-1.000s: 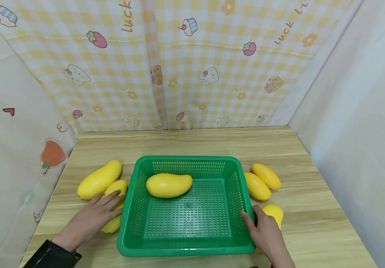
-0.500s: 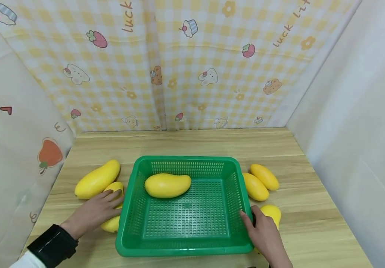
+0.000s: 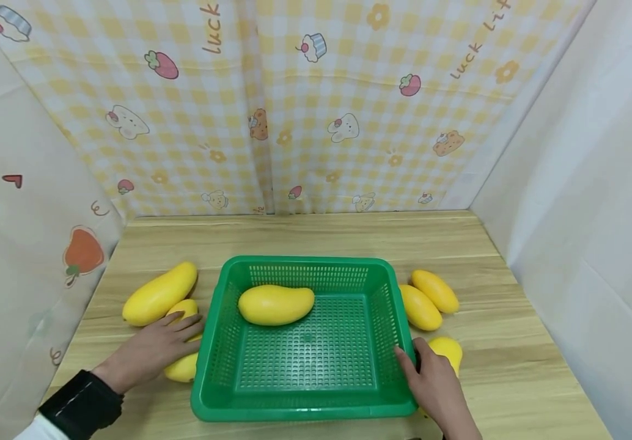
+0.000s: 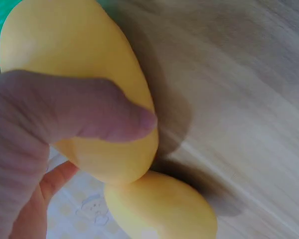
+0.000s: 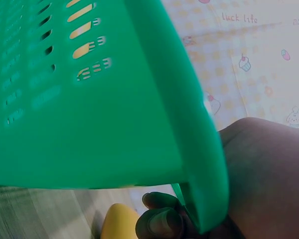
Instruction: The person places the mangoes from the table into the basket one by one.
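Observation:
A green plastic basket point(image 3: 305, 412) stands mid-table with one yellow mango point(image 3: 275, 305) lying inside, towards its back left. Left of the basket, my left hand point(image 3: 153, 349) lies over a mango point(image 4: 74, 45); the left wrist view shows the thumb across it and a finger on its other side. A second mango point(image 4: 162, 209) touches its far end, partly under my fingers in the head view. My right hand point(image 3: 437, 380) holds the basket's right rim, thumb inside and the other fingers outside, largely hidden by the rim in the right wrist view.
Behind the left hand lies a large mango point(image 3: 160, 294). To the basket's right are two smaller mangoes point(image 3: 436, 291) side by side, and another mango point(image 3: 448, 350) partly behind my right hand. A checked cloth point(image 3: 305, 153) hangs at the table's back edge.
My left hand has drawn slightly towards the near left, and its wrist has turned to show more of the black band. The right hand still holds the basket rim.

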Motion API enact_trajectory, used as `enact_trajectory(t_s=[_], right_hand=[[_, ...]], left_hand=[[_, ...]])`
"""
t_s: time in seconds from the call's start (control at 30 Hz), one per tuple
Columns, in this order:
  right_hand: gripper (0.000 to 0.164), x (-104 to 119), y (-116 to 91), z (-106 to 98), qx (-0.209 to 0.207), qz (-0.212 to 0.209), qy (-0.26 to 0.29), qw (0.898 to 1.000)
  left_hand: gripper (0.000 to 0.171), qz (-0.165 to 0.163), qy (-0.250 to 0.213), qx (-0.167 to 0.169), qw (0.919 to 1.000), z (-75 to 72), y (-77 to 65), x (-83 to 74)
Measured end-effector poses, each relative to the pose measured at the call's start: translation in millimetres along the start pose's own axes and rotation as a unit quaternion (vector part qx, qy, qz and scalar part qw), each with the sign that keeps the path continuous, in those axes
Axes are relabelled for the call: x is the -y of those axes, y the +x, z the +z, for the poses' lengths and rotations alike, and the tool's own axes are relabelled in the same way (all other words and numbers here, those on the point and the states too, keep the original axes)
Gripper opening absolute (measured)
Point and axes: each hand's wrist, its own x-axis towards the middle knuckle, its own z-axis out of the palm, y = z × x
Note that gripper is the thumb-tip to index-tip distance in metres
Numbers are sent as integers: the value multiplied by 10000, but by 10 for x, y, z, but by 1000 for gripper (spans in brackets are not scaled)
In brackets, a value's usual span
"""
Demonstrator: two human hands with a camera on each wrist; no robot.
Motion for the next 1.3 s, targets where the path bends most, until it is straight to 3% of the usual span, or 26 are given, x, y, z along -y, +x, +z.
enact_trajectory(t_s=[0.07,0.23,0.5,0.83,1.0,1.13,1.3], right_hand=[[29,4,-1,4,21,-4,3,10000],[31,5,-3,0,25,-8,-35,10000],[29,4,5,-2,-36,-42,0,10000],[28,-6,-9,16,-82,-107,17,9999],[29,-3,-12,5,-29,-48,19,10000],[28,6,-7,-2,-15,-50,12,10000],[28,-2,-7,-2,-24,-96,17,9999]], left_hand=[[69,-87,-6,-18,10000,-42,-13,-8],[75,-449,-256,212,9984,-170,-15,-44],[83,-1264,-916,736,9850,-339,-36,-43],[92,-1850,-1048,994,9721,-528,-112,-73],[91,-1948,-823,736,9746,-711,-128,-101],[95,-1929,-592,147,9793,-831,-100,-118],[96,-2030,-604,-308,9768,-863,14,-135]])
